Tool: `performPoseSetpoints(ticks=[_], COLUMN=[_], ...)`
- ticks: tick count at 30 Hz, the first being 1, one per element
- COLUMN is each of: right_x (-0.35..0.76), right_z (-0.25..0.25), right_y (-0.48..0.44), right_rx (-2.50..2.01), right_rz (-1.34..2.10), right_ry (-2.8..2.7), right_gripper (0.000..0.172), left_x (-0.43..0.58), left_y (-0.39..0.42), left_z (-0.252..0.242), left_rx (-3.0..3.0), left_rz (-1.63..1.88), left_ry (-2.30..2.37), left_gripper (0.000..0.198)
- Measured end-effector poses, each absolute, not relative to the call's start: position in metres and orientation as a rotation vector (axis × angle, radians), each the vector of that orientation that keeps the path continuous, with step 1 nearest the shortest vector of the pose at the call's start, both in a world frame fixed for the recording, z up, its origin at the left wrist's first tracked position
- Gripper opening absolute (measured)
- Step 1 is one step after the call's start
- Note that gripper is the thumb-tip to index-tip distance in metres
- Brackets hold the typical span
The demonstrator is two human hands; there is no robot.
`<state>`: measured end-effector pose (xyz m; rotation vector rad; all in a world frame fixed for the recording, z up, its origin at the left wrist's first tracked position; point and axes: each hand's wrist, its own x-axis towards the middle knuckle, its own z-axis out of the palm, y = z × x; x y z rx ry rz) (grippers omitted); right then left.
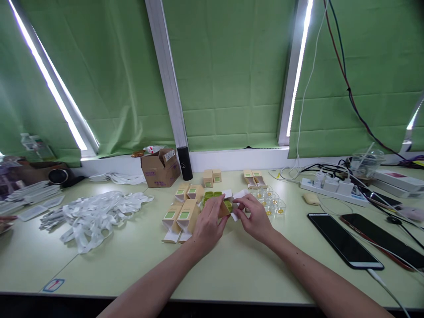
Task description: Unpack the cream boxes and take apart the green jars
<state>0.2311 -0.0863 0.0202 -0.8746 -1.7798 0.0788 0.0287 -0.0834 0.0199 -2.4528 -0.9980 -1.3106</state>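
My left hand [209, 223] is wrapped around a small kraft-brown box [225, 209], tilted with its open end to the right. A green item [228, 204] shows inside that opening. At the box's right side, my right hand [254, 218] has thumb and fingers pinched at a white flap [235, 216]. More kraft boxes [188, 215] with green labels stand left of my left hand, their white flaps hanging open. Green pieces [212, 194] sit just behind the left hand. Clear cups [273, 201] with yellow centres are grouped beyond my right hand.
White straps [96, 214] lie heaped at left. A cardboard carton [160, 168] and black cylinder [184, 163] stand at the back. Right of me are phones [344, 240], a power strip [334, 191] and tangled cables. Part of another person's hand [6, 222] shows at the far left edge.
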Motion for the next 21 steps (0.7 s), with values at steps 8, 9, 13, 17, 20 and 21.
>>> performPoseSetpoints(ticks=[8,9,13,17,20,21], right_x=[0.2232,0.2226,0.2225,0.2226,0.2217,0.2215], right_z=[0.0196,0.0192,0.0191,0.0224,0.0238,0.0237], right_y=[-0.0863,-0.0861,-0.0851,-0.0877,-0.0904,-0.0907], right_rx=[-0.976,-0.98,-0.968,-0.922,-0.902,-0.896], right_rz=[0.051,0.051,0.136,0.341,0.497,0.534], right_ry=[-1.707,-1.7,-1.649,-1.524,-1.432,-1.411], right_gripper=[0.012,0.013,0.018,0.019,0.021,0.023], left_x=[0.0355,0.0356,0.0347,0.0331,0.0318,0.0314], left_y=[-0.0901,-0.0902,-0.0892,-0.0881,-0.0868,-0.0863], left_z=[0.0231,0.0233,0.0255,0.0286,0.029,0.0286], left_rx=[-2.421,-2.412,-2.369,-2.339,-2.335,-2.335], left_rz=[-1.171,-1.165,-1.151,-1.15,-1.162,-1.167], left_ry=[-0.785,-0.778,-0.786,-0.813,-0.833,-0.837], left_gripper=[0.07,0.07,0.07,0.069,0.07,0.07])
